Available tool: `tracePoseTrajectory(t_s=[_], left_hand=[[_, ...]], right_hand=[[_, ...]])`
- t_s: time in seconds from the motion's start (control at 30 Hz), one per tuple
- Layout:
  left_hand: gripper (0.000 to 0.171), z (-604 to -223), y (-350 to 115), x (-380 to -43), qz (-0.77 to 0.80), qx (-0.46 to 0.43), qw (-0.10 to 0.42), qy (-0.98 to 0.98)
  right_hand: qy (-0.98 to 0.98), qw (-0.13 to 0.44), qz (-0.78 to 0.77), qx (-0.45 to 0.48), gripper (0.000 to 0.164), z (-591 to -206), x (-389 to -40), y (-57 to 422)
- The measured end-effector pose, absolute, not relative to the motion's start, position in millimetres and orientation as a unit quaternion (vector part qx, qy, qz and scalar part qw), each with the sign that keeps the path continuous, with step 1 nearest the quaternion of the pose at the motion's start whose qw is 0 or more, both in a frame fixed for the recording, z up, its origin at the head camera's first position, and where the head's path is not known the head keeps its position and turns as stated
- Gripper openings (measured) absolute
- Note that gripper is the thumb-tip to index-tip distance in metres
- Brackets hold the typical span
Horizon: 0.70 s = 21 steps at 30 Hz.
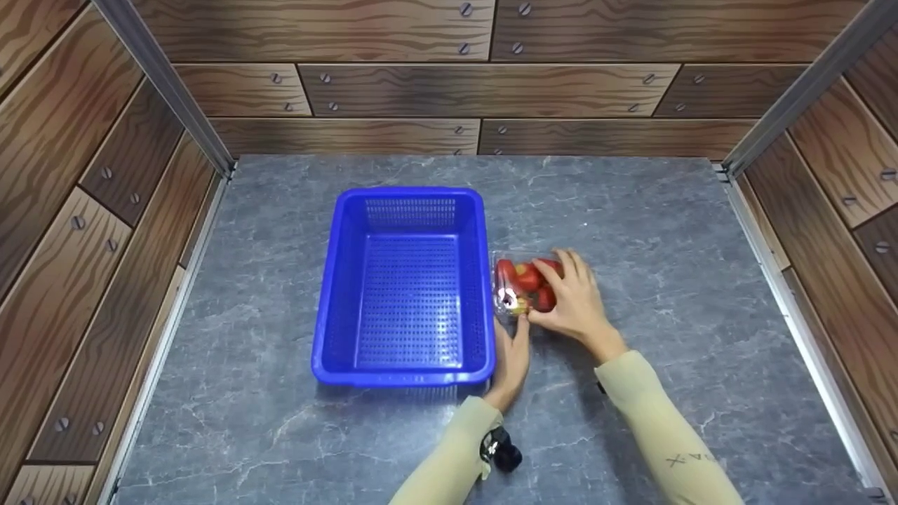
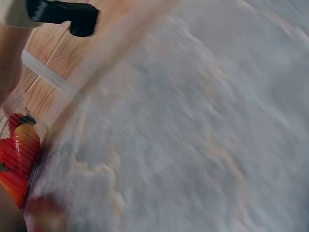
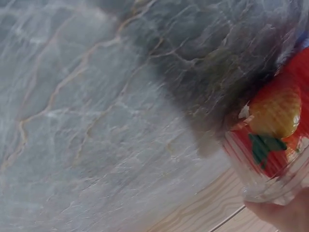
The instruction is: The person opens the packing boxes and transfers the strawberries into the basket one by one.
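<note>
A clear plastic box of strawberries (image 1: 523, 280) lies close against the right side of the blue basket (image 1: 407, 379). Across the box's right end, my right hand (image 1: 577, 298) grips it with spread fingers and the thumb at its near edge. My left hand (image 1: 511, 361) holds the near left corner, its thumb by the near edge; its other fingers are partly hidden beside the basket. In the right wrist view, red and pale yellow strawberries (image 3: 275, 111) show through the plastic above the right fingers (image 3: 285, 212). More strawberries (image 2: 19, 150) appear at the left wrist view's left edge.
The basket has perforated walls and floor, with nothing visible inside. Grey marbled tabletop (image 1: 652, 231) spreads around it. Wood-patterned panels (image 1: 456, 91) enclose the back and both sides, with metal strips (image 1: 800, 330) along the side edges. A black wrist device (image 1: 501, 449) sits on the left sleeve.
</note>
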<state>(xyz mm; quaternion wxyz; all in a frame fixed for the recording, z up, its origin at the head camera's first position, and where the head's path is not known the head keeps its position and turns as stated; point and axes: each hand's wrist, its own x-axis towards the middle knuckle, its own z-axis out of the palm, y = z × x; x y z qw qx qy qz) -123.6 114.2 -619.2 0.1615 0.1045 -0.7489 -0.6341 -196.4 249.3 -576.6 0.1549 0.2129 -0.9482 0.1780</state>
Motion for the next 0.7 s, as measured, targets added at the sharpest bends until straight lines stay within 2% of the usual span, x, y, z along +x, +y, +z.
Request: tracePoseTrajectory(t_s=[0.27, 0.7], left_hand=[[0.076, -613.0, 114.7, -123.8, -0.642, 0.131, 0.136, -0.743], [0.076, -612.0, 113.7, -126.3, -0.576, 0.132, 0.17, -0.788]], right_hand=[[-0.948, 0.154, 0.174, 0.216, 0.088, -572.3, -195.3, 246.4], [-0.957, 0.104, 0.146, 0.227, 0.09, -554.9, -199.8, 243.0]])
